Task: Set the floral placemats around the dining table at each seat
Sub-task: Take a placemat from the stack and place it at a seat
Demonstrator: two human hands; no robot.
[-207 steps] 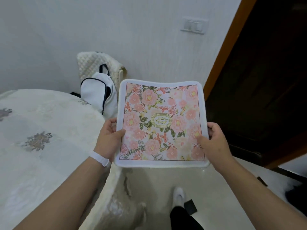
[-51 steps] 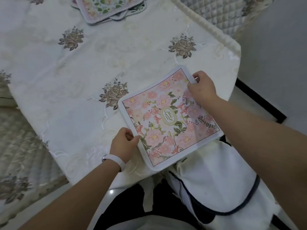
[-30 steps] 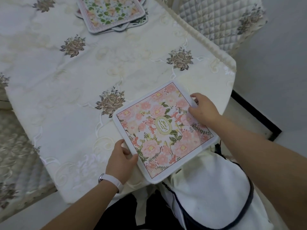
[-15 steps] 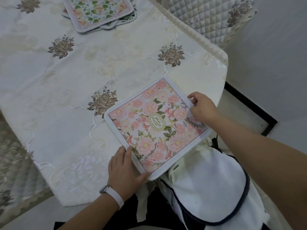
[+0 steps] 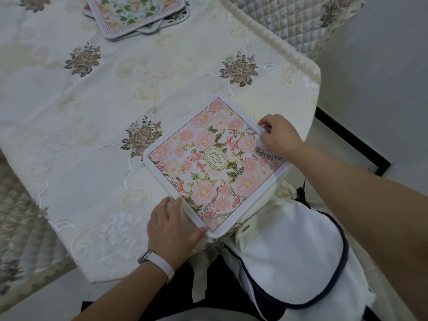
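Note:
A pink floral placemat (image 5: 208, 163) with a white border lies flat at the near edge of the dining table (image 5: 92, 107), turned like a diamond. Its near corner sticks out slightly over the table edge. My left hand (image 5: 172, 224) lies flat beside the mat's near-left edge, fingers together and touching the border. My right hand (image 5: 276, 133) rests on the mat's right corner, fingertips pinching its edge. A stack of other floral placemats (image 5: 136, 13) sits at the far side of the table.
A cream embroidered cloth with brown flower motifs covers the table. A white bag with dark piping (image 5: 291, 256) sits on the seat just below the mat. A quilted chair back (image 5: 284, 22) stands at the far right, and a wall (image 5: 382, 77) is on the right.
I carried the mat from the doorway to the table and laid it down. Over the last second it slid slightly further onto the table, and my left hand went from gripping its corner to lying flat beside it.

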